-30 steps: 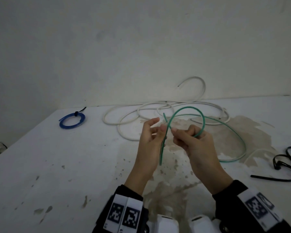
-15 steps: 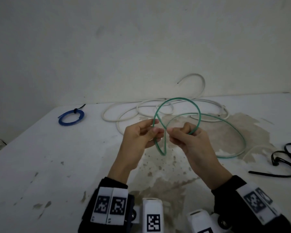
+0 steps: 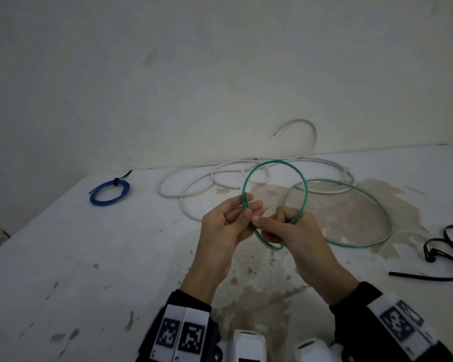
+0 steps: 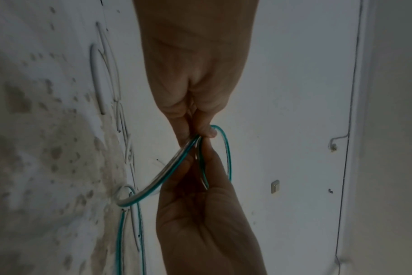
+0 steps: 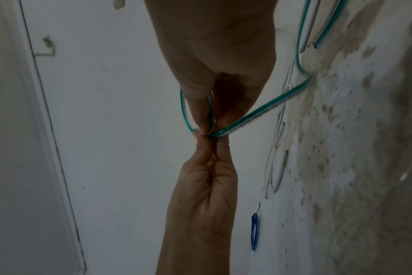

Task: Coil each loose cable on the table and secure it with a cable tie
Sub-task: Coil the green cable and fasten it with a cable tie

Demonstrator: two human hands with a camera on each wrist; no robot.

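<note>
In the head view both hands are raised above the table, holding a thin green cable (image 3: 274, 161). It forms one round loop above the hands. My left hand (image 3: 247, 209) pinches the two overlapping strands at the loop's left side. Fingertip to fingertip with it, my right hand (image 3: 266, 227) pinches the loop's lower part. The rest of the green cable trails in a wide arc on the table to the right. The wrist views show the same pinch on the green cable (image 4: 172, 167) (image 5: 259, 109). A loose white cable (image 3: 199, 190) sprawls behind.
A blue coil (image 3: 110, 192) (image 5: 254, 234) bound with a black tie lies at the far left. Black cable ties (image 3: 441, 253) lie at the right edge. The white table (image 3: 89, 257) is stained in the middle and ends at a wall behind.
The green cable's free end has been brought round and up into my left fingers, closing a fuller, rounder loop. Both hands stayed close together above the table.
</note>
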